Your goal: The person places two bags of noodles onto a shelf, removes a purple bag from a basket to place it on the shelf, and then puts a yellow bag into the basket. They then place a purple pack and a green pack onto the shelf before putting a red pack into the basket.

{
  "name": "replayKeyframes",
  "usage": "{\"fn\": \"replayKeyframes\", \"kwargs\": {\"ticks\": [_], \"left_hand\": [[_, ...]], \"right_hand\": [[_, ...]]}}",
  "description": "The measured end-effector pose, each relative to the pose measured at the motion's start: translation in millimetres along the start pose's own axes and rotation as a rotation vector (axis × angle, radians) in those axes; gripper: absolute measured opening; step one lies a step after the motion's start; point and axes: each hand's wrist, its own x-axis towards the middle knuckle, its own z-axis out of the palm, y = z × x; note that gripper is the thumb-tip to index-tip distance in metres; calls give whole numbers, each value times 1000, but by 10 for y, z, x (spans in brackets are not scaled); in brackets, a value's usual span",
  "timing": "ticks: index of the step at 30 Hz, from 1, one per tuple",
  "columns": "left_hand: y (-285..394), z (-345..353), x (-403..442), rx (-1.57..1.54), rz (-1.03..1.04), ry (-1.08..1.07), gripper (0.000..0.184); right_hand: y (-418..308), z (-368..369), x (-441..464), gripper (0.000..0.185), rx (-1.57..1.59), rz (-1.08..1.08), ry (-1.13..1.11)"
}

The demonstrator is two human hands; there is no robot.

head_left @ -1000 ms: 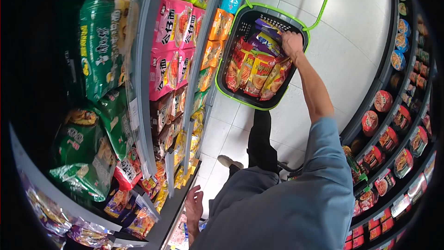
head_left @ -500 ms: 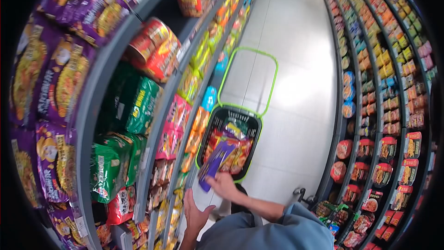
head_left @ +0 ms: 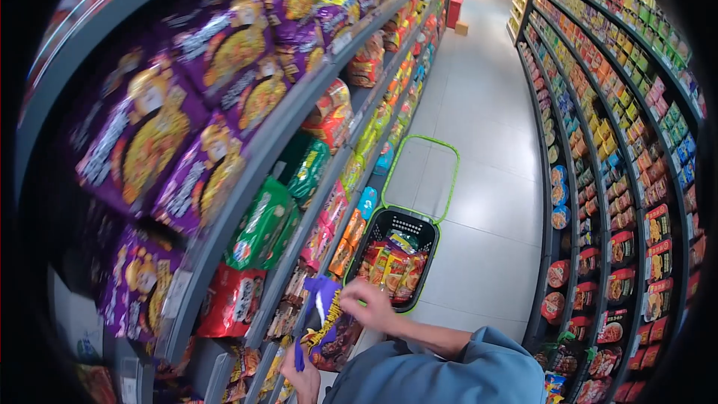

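my left hand (head_left: 300,376) pinches the purple packet (head_left: 323,320) by its low end, at 7 o'clock from the green-rimmed basket (head_left: 428,248). right hand (head_left: 368,305): fingers curled at packet's 2 o'clock edge, can't tell if gripping.

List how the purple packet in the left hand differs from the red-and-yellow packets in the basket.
The purple packet is mainly purple with yellow lettering; the red-and-yellow packets are mostly red and yellow. The purple packet is held up in the left hand, outside the basket, while the red-and-yellow packets lie inside it. Both kinds are printed packets.
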Motion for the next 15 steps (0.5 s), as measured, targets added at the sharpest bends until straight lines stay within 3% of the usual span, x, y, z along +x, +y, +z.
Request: {"fn": "replayKeyframes", "kwargs": {"ticks": [2,3,4,6,10,15], "left_hand": [[82,-389,-126,36,-156,78,10],[41,-552,-173,-108,-182,123,10],[-2,-722,-184,44,-29,217,8],[155,-1032,-206,-164,-103,327,5],[314,-1886,-340,-51,-115,271,9],[195,-2496,-552,-280,-278,321,12]], "right_hand": [[-94,51,113,50,-113,-102,51],[-88,126,64,70,-85,-54,-148],[-121,257,-5,70,-81,-57,-202],[-199,615,-191,79,261,264,-734],[-231,1257,-390,67,277,324,-999],[-225,2000,-890,64,756,544,-845]]}}
